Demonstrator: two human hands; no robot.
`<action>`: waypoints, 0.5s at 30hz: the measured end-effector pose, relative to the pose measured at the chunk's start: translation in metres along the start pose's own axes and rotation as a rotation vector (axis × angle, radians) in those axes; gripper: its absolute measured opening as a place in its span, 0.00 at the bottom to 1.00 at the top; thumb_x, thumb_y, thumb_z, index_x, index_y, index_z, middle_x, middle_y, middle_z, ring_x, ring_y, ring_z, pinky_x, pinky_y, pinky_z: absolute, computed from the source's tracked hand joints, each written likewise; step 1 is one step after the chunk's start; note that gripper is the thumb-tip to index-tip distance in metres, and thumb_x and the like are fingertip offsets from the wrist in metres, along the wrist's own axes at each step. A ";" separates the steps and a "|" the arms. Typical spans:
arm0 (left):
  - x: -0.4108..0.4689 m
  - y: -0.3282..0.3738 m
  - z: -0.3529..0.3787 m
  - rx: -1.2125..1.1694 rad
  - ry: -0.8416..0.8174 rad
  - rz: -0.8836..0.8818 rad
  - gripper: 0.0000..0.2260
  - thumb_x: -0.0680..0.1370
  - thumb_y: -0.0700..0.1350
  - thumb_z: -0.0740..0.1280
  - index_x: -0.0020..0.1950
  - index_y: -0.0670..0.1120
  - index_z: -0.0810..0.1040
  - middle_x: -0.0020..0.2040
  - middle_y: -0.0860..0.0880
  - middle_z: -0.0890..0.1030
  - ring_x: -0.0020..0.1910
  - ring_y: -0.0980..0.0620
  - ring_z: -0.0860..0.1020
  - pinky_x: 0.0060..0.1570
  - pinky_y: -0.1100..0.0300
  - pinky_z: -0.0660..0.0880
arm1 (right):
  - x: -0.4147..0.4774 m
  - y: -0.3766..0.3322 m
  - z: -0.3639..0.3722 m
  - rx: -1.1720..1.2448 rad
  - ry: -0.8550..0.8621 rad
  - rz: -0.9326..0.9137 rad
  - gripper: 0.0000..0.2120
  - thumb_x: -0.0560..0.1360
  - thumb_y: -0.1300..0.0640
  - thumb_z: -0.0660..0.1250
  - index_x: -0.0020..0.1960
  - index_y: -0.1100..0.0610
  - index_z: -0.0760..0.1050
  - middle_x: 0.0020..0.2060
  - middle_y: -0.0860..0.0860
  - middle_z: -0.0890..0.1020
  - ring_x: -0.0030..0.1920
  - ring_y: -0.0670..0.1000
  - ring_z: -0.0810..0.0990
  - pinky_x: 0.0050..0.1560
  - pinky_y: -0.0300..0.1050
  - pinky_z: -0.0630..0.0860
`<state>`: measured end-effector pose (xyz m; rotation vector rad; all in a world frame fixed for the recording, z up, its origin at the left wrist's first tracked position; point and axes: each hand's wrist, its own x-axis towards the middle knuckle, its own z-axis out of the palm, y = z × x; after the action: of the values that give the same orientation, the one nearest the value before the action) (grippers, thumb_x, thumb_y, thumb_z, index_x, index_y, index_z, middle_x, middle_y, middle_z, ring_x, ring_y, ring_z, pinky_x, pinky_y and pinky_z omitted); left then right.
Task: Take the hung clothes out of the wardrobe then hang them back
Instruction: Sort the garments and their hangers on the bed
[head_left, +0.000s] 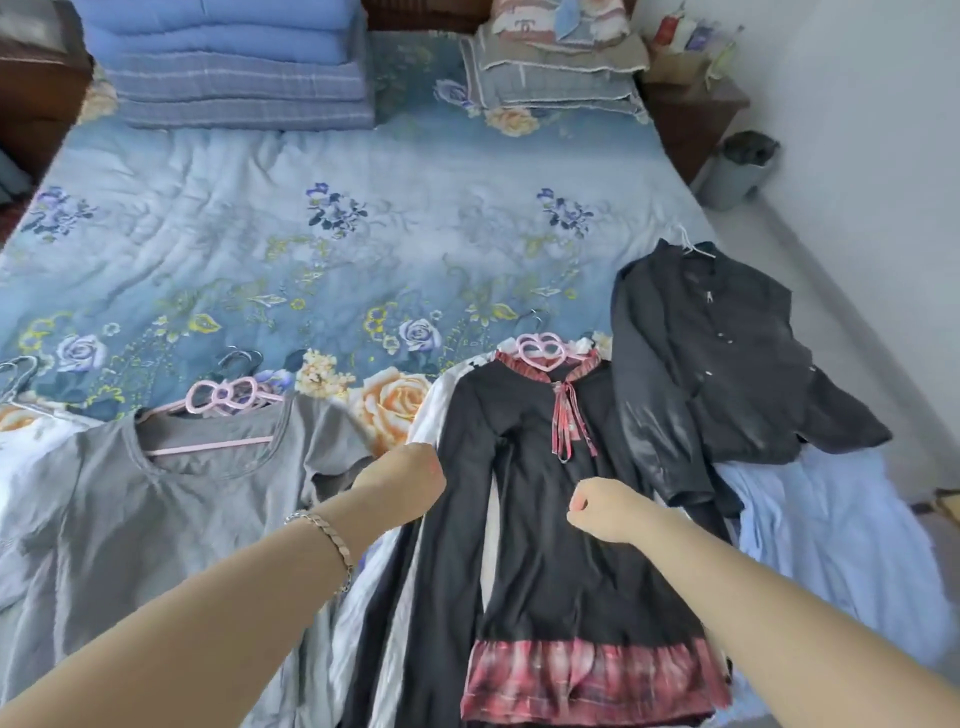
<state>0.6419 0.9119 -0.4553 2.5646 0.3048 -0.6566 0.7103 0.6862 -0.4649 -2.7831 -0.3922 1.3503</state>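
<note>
Floral bedspread (208, 234), black plaid-hemmed dress (545, 571)

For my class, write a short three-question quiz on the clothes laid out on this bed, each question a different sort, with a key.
1. True or false: the black dress is on a pink heart-shaped hanger.
2. Fill in: the grey top is on a pink hanger shaped like a ____.
3. Which of these lies furthest right on the bed? A grey top; B dark jacket; C black dress.
Key: 1 true; 2 bow; 3 B.
</note>
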 end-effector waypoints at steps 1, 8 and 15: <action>0.012 0.015 0.000 0.042 -0.001 -0.005 0.12 0.79 0.42 0.57 0.38 0.54 0.70 0.34 0.56 0.67 0.32 0.61 0.65 0.30 0.69 0.61 | 0.010 0.019 -0.006 0.007 0.025 0.015 0.11 0.76 0.59 0.56 0.40 0.59 0.75 0.43 0.56 0.77 0.44 0.56 0.75 0.40 0.44 0.69; 0.143 0.072 0.025 0.003 -0.017 -0.114 0.13 0.68 0.39 0.61 0.40 0.58 0.78 0.32 0.57 0.70 0.31 0.60 0.68 0.24 0.70 0.53 | 0.131 0.102 -0.061 0.018 0.265 -0.049 0.12 0.78 0.59 0.55 0.57 0.55 0.74 0.55 0.51 0.78 0.55 0.55 0.77 0.53 0.44 0.72; 0.248 0.074 0.057 -0.137 0.289 -0.242 0.13 0.79 0.40 0.56 0.60 0.47 0.74 0.57 0.50 0.77 0.54 0.53 0.74 0.43 0.70 0.66 | 0.287 0.109 -0.108 0.007 0.417 -0.085 0.14 0.79 0.58 0.57 0.62 0.60 0.72 0.61 0.55 0.73 0.59 0.57 0.75 0.55 0.48 0.73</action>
<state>0.8568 0.8431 -0.5950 2.5078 0.7398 -0.3295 0.9878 0.6572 -0.6325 -2.8980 -0.4740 0.7224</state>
